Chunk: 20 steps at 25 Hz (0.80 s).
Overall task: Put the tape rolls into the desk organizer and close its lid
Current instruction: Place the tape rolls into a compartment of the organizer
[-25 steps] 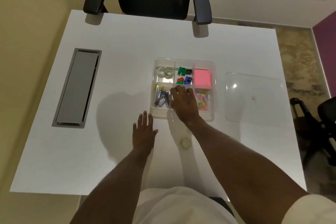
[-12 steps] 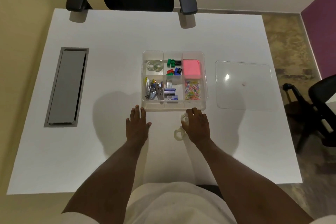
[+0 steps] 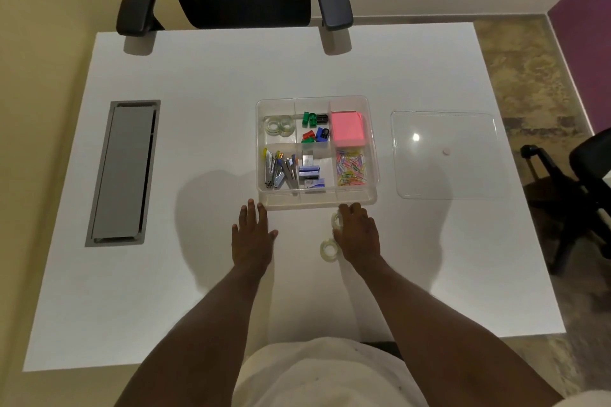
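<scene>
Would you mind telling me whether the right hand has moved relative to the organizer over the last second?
Yes. The right hand was over the organizer; it has pulled back toward the person and now rests just outside its near wall.

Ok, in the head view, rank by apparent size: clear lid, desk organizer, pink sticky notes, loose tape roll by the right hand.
Clear lid and desk organizer look about alike; unranked. Then pink sticky notes, then loose tape roll.
</scene>
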Each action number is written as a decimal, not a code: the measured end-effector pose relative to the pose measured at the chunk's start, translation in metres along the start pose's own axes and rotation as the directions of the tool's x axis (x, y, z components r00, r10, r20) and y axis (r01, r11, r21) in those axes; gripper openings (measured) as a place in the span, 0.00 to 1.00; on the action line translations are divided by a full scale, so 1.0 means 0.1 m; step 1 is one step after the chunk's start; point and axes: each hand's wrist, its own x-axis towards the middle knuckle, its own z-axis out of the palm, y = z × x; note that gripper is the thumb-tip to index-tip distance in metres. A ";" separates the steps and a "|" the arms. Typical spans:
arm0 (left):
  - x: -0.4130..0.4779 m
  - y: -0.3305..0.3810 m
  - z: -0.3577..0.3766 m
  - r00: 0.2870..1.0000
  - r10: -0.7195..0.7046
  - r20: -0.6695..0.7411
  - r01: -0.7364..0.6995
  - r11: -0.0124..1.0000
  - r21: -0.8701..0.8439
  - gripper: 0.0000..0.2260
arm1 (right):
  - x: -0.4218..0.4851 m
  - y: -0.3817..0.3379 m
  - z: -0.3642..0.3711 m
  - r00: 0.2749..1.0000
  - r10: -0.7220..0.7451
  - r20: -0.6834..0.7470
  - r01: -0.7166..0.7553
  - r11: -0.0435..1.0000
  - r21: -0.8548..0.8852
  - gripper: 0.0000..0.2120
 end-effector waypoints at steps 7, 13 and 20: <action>0.00 0.02 0.01 1.000 -0.009 0.004 0.009 1.000 -0.006 0.34 | -0.02 -0.02 -0.05 0.967 -0.169 -0.189 0.168 0.986 -0.021 0.27; 0.01 -0.02 0.04 1.000 -0.019 -0.008 0.019 1.000 -0.017 0.34 | 0.42 -0.47 -0.39 0.913 -0.290 -0.287 0.290 0.956 -0.042 0.28; 0.02 -0.09 0.16 0.998 -0.017 -0.058 0.016 1.000 -0.013 0.34 | 1.17 -1.06 -0.79 0.883 -0.353 -0.309 0.347 0.935 -0.076 0.25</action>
